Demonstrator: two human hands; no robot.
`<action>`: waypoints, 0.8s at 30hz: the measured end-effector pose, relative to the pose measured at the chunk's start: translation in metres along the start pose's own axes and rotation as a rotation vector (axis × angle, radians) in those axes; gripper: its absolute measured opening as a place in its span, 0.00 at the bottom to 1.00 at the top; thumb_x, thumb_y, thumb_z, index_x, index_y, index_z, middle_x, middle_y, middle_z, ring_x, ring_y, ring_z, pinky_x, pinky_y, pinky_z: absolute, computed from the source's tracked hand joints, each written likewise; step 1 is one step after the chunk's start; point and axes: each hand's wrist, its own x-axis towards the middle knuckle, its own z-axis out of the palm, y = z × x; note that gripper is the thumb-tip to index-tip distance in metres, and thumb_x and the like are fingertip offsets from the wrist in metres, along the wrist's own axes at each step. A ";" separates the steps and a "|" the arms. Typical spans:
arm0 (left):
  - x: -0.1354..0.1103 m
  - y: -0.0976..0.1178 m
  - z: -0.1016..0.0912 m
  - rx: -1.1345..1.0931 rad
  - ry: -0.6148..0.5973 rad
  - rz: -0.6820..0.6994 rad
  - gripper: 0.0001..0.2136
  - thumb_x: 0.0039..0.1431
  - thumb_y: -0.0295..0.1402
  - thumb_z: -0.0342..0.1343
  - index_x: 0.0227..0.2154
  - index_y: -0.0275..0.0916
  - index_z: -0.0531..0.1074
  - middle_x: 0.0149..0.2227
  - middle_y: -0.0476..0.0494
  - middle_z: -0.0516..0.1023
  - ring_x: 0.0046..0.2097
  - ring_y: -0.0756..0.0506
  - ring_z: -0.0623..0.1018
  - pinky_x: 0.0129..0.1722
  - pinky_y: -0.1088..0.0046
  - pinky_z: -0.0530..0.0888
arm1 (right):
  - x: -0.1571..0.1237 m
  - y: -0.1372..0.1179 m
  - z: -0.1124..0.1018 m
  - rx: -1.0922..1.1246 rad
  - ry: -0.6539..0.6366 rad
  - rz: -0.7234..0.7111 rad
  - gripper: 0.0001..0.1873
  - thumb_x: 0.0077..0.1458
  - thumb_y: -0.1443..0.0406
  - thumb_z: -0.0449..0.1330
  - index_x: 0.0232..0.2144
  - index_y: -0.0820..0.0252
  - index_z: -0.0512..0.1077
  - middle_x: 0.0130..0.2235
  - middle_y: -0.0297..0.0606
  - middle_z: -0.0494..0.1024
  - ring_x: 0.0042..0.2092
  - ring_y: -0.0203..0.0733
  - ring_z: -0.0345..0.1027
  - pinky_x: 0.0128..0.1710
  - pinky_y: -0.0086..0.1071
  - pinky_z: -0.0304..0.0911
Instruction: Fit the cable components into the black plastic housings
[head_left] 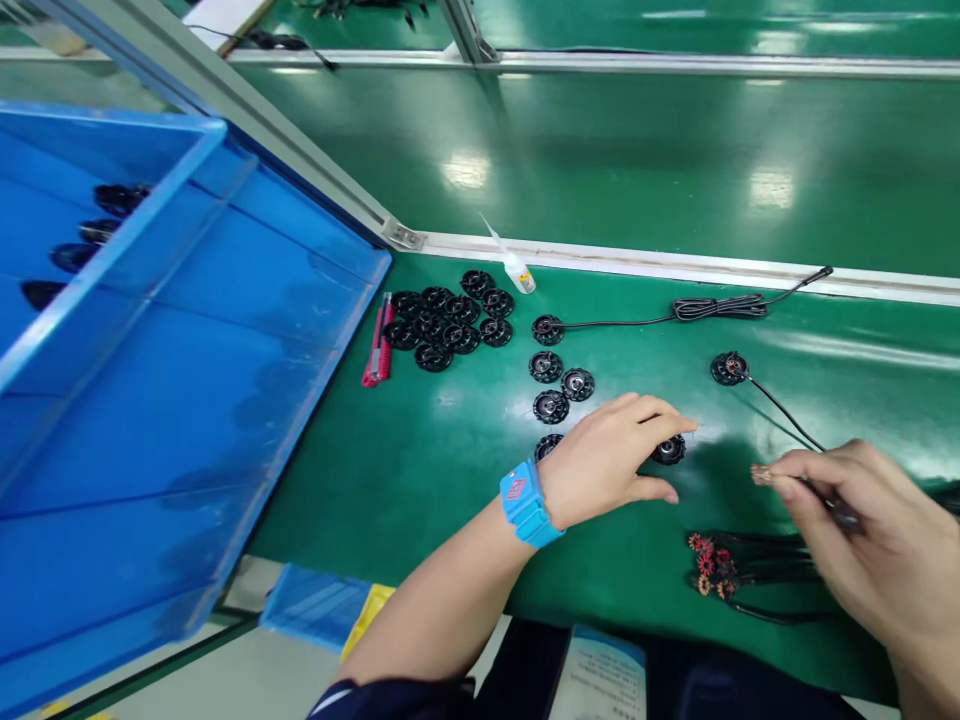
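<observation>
The right hand pinched a copper wire end, pointing left toward a black wheel; the nearer left hand parted thumb and forefinger around the wheel, apparently ungripped.

Place: likely assembly workshop | green workbench | blue bin | black round parts

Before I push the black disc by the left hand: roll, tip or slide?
The black disc probably slides rather than rolls: it seems to lie flat. The green table looks glossy, so friction may be low. Tipping seems unlikely, as the disc appears low and wide, though the left hand hides part of it.
</observation>
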 end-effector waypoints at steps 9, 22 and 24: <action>0.003 0.010 0.005 -0.026 -0.065 -0.085 0.35 0.53 0.50 0.75 0.59 0.36 0.74 0.44 0.43 0.82 0.41 0.42 0.83 0.39 0.67 0.78 | 0.001 0.000 0.025 -0.252 -0.137 -0.273 0.02 0.68 0.69 0.65 0.43 0.61 0.77 0.31 0.34 0.76 0.33 0.40 0.64 0.35 0.38 0.55; 0.009 0.019 0.025 -0.070 0.004 -0.046 0.18 0.61 0.41 0.73 0.49 0.37 0.82 0.43 0.43 0.85 0.46 0.40 0.84 0.45 0.63 0.78 | -0.001 -0.009 0.006 -0.421 -0.346 -0.353 0.11 0.72 0.70 0.57 0.49 0.64 0.78 0.33 0.37 0.75 0.35 0.42 0.61 0.36 0.41 0.52; 0.010 0.019 0.028 -0.079 0.010 -0.041 0.17 0.61 0.41 0.73 0.49 0.37 0.82 0.42 0.44 0.85 0.46 0.40 0.84 0.47 0.62 0.78 | 0.000 -0.008 0.006 -0.443 -0.343 -0.383 0.10 0.71 0.70 0.58 0.49 0.65 0.78 0.33 0.37 0.75 0.35 0.42 0.61 0.36 0.42 0.52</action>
